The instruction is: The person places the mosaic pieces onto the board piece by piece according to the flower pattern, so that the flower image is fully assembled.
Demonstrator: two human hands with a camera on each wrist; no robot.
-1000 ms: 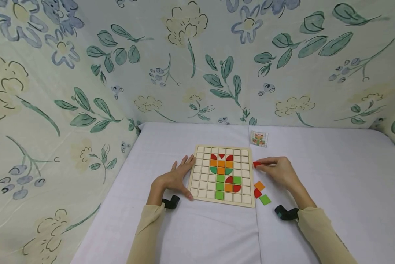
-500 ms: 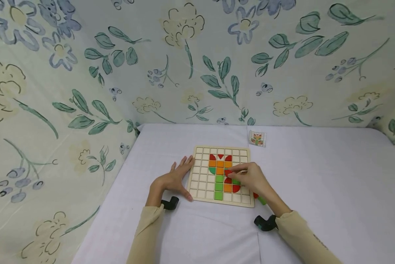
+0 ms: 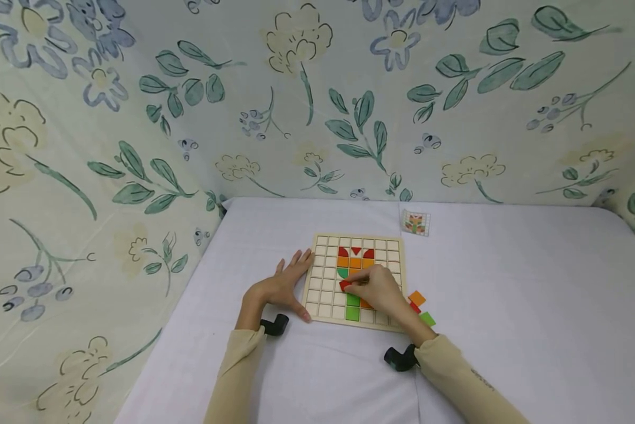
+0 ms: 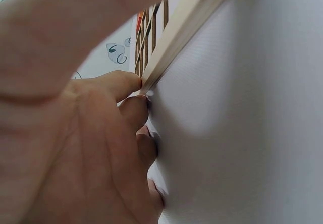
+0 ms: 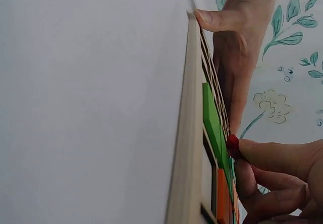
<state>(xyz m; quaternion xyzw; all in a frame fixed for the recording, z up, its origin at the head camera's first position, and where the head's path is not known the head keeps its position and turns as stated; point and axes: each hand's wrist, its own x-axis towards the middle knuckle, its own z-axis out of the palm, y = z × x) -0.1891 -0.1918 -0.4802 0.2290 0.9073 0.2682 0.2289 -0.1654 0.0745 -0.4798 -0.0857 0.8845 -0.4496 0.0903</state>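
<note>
My right hand (image 3: 378,288) pinches a small red tile (image 3: 344,285) between thumb and finger, just left of the green column on a wooden grid board (image 3: 325,284). In the right wrist view the red tile (image 5: 232,146) is held at the board's surface. Set into the grid are red, orange and green pieces, among them an orange square (image 3: 355,263) and a green square (image 3: 352,313); my right hand hides several others. Fingers spread, my left hand (image 3: 280,288) rests along the board's left side. Its fingertips meet the wooden edge (image 4: 176,37) in the left wrist view.
Right of the board lie a loose orange tile (image 3: 416,298), a red tile (image 3: 414,308) and a green tile (image 3: 427,319). A small printed pattern card (image 3: 416,224) is behind its far right corner. White cloth (image 3: 519,277) covers the table, with a floral curtain behind.
My right hand has carried the red tile leftward from beside the board's right edge to above its middle-left cells. The left hand has stayed at the left edge.
</note>
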